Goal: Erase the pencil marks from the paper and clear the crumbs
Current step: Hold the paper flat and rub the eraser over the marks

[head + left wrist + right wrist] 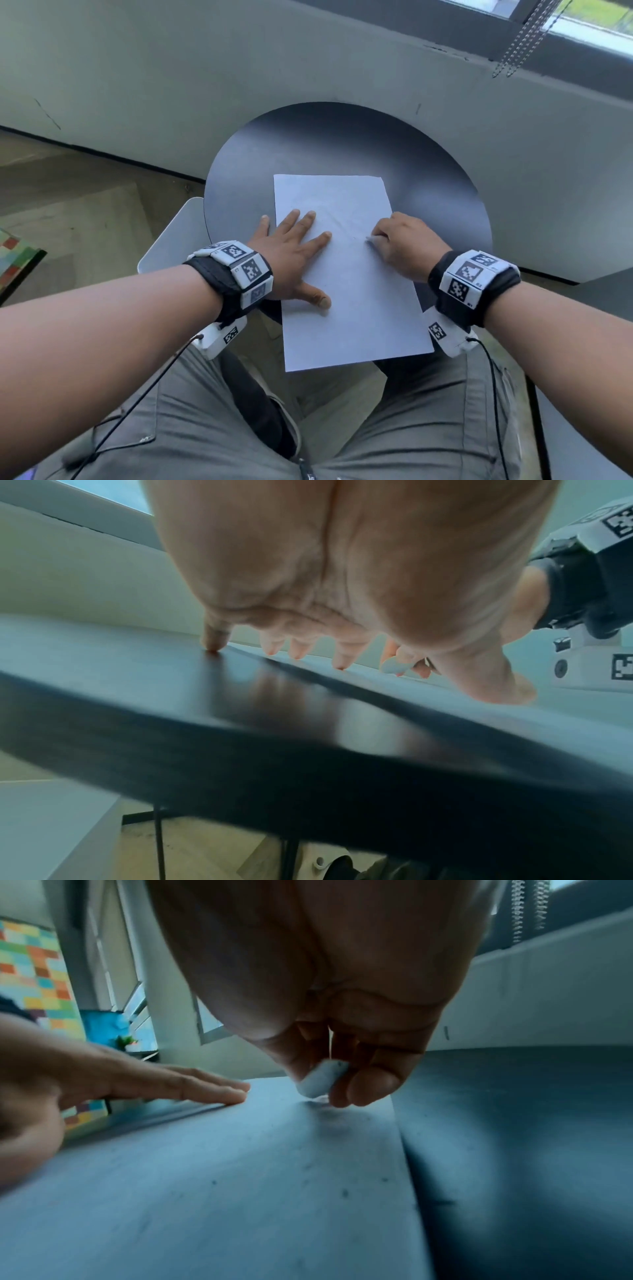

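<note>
While your left hand [291, 253] lies flat with fingers spread on the left half of the paper [356, 308], treat the items as follows.

Paper: one white sheet, lying on the round dark table [308, 144], its near end hanging past the table edge over your lap. Judged thin, light and limp; it will slide and buckle under a rubbing stroke unless pinned. Your little finger rests on the table just off the sheet's left edge; the other fingers and thumb press the sheet itself. Hold it by flat pressure close to the rubbed spot, not by an edge. The overhanging end has no support, so keep your strokes on the part backed by the table.

Eraser [322, 1080]: small, white, rounded, pinched between thumb and fingertips of your right hand [407, 246], its lower end meeting the sheet near the right edge. Likely soft and grippy; take it low, near the working end, so it does not bend or roll.

Marks: faint grey traces near the sheet's middle, hard to read in the head view.

Crumbs [344, 1192]: dark specks scattered over the near part of the sheet in the right wrist view. Judged weightless and loose; sweep them lightly, since pressing may smear them.
</note>
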`<state>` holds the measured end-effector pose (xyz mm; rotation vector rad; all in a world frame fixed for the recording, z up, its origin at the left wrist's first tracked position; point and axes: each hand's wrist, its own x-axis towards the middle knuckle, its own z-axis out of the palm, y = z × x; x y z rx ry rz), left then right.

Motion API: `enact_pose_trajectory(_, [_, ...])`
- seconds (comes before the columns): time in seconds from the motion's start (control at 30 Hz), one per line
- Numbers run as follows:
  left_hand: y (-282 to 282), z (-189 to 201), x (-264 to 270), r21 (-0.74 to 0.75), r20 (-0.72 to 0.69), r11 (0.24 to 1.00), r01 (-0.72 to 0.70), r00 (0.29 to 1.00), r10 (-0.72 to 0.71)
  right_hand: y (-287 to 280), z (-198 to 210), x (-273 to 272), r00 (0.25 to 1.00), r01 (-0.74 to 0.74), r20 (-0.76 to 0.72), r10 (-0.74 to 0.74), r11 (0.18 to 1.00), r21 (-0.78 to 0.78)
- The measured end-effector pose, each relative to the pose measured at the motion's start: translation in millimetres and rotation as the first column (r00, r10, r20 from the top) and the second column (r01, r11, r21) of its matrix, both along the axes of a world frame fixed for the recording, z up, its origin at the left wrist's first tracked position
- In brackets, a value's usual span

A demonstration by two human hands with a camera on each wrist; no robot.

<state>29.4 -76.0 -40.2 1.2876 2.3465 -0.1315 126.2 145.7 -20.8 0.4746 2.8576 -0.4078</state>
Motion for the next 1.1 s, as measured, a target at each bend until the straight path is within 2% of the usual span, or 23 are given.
enact_pose_trajectory(0.1, [-7, -4, 0, 0.007, -0.019, 1.0, -0.021, 1.0, 0.021, -9, 6, -2, 0.993, 0.111, -0.017, -0.12, 0.957, -0.266])
enact_pose_trajectory(0.23, [-3, -5, 1, 0.006, -0.033, 1.0, -0.026, 0.999, 0.026, -27, 7, -5, 0.995, 0.098, 0.013, -0.101, 0.924, -0.369])
enact_pose_trajectory(0.3, [-2, -5, 2, 0.0, -0.031, 0.999, -0.036, 0.999, 0.036, -29, 6, -5, 0.998, 0.06, 0.007, -0.061, 0.948, -0.314])
enact_pose_trajectory(0.37, [-2, -7, 3, 0.003, -0.026, 0.999, -0.049, 0.998, 0.049, -31, 4, -2, 0.998, -0.068, -0.02, 0.066, 0.987, -0.145])
enact_pose_trajectory(0.43, [-2, -10, 5, 0.017, -0.017, 0.998, -0.062, 0.998, 0.062, -37, 7, 5, 0.984, -0.176, -0.032, 0.175, 0.983, -0.046])
enact_pose_trajectory(0.57, [2, -12, 9, 0.028, -0.003, 0.997, -0.073, 0.997, 0.073, -45, 8, 7, 0.963, -0.269, -0.021, 0.269, 0.963, 0.005])
enact_pose_trajectory(0.63, [4, -13, 10, 0.03, -0.002, 0.996, -0.081, 0.997, 0.081, -41, 7, 1, 0.974, -0.225, -0.011, 0.225, 0.974, 0.009])
enact_pose_trajectory(0.7, [5, -13, 11, 0.034, 0.001, 0.996, -0.088, 0.996, 0.088, -32, 9, -9, 0.999, -0.044, 0.002, 0.044, 0.998, -0.053])
enact_pose_trajectory(0.77, [5, -13, 12, 0.039, -0.002, 0.995, -0.091, 0.996, 0.091, -26, 10, -15, 0.989, 0.148, 0.007, -0.148, 0.976, -0.16])
enact_pose_trajectory(0.8, [5, -13, 12, 0.039, -0.001, 0.995, -0.092, 0.996, 0.092, -26, 10, -15, 0.983, 0.18, 0.004, -0.183, 0.964, -0.195])
enact_pose_trajectory(0.87, [5, -13, 11, 0.039, 0.001, 0.995, -0.09, 0.996, 0.09, -34, 8, -11, 0.991, 0.132, 0.014, -0.132, 0.964, -0.231])
enact_pose_trajectory(0.97, [5, -14, 11, 0.046, 0.001, 0.995, -0.089, 0.996, 0.089, -51, 6, -2, 0.989, -0.064, 0.109, 0.096, 0.962, -0.264])
enact_pose_trajectory(1.0, [5, -14, 12, 0.044, -0.001, 0.995, -0.086, 0.996, 0.086, -52, 7, -3, 0.984, -0.092, 0.123, 0.126, 0.964, -0.249])
enact_pose_trajectory(1.03, [5, -13, 12, 0.042, -0.005, 0.996, -0.082, 0.997, 0.083, -49, 7, -8, 0.989, -0.074, 0.109, 0.099, 0.974, -0.216])
enact_pose_trajectory(1.1, [5, -12, 12, 0.041, -0.007, 0.996, -0.084, 0.996, 0.084, -36, 9, -22, 0.996, 0.075, 0.064, -0.065, 0.981, -0.178])
